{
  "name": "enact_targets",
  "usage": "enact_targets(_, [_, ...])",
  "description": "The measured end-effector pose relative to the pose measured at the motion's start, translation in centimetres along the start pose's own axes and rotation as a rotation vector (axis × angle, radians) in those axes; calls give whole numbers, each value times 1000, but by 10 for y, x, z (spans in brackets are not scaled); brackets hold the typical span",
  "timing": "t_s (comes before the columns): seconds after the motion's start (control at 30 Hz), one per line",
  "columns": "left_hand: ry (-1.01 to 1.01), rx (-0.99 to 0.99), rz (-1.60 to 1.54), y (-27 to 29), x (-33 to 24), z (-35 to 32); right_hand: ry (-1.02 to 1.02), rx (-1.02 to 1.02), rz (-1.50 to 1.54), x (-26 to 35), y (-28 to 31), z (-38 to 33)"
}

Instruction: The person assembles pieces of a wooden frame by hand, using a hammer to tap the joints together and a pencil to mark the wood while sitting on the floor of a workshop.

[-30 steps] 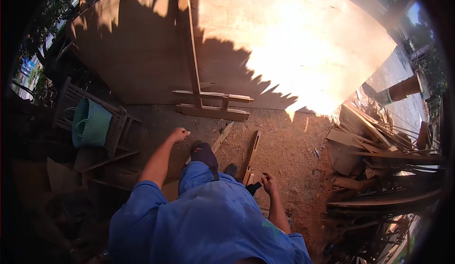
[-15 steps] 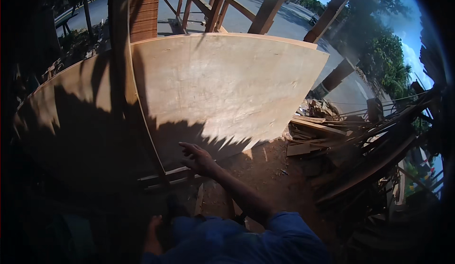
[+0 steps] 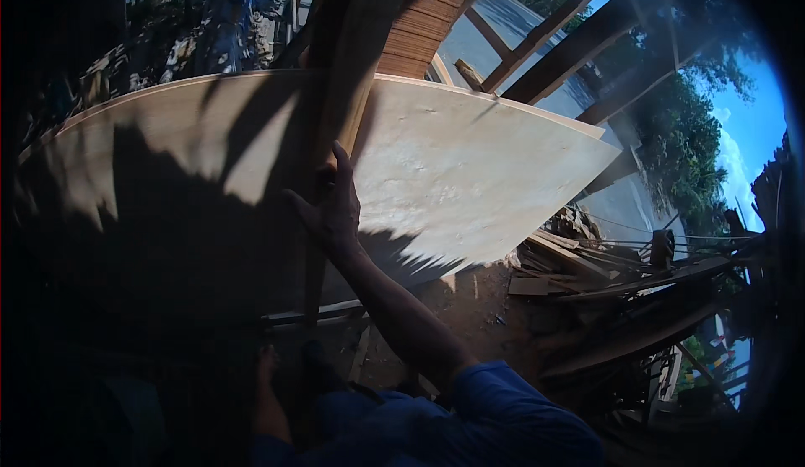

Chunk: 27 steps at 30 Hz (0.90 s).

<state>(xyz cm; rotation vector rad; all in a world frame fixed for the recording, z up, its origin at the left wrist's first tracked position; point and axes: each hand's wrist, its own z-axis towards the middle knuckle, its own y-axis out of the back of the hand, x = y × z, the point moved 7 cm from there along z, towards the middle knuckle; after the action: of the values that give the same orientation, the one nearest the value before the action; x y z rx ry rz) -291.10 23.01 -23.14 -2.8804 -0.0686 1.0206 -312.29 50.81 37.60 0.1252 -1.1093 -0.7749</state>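
Observation:
My right hand [image 3: 329,209] is raised on an upright wooden post [image 3: 348,90], thumb spread to the left and fingers wrapped on the post's edge. Behind the post a large pale plywood sheet [image 3: 470,173] stands on edge, half in shadow. My left hand [image 3: 267,371] hangs low in deep shadow near the foot of the post. Its fingers are too dark to read. A blue sleeve covers my right upper arm.
A heap of scrap planks and boards [image 3: 604,282] lies to the right on reddish earth [image 3: 470,316]. Dark timber beams [image 3: 579,39] cross overhead. Low wooden rails [image 3: 335,312] run along the sheet's base. A road and trees lie beyond.
My view has tilted up from the ground to the sheet's top edge. My right hand has risen from beside my leg up to the post. My left hand has dropped low.

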Motion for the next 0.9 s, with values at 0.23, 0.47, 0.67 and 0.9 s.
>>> enact_targets(0.23, [123, -113, 20, -19, 60, 1, -120, -174, 161, -95, 5, -42])
enact_targets(0.47, [200, -78, -590, -76, 175, 64, -9, -19, 32, -143, 2, -27])
enact_targets(0.67, [500, -124, -911, -148, 203, 162, 194, 2, -84, -156, 0, -26])
enact_targets(0.9, [652, -285, -1321, -213, 223, 289, 332, 48, -72, -167, 19, -50])
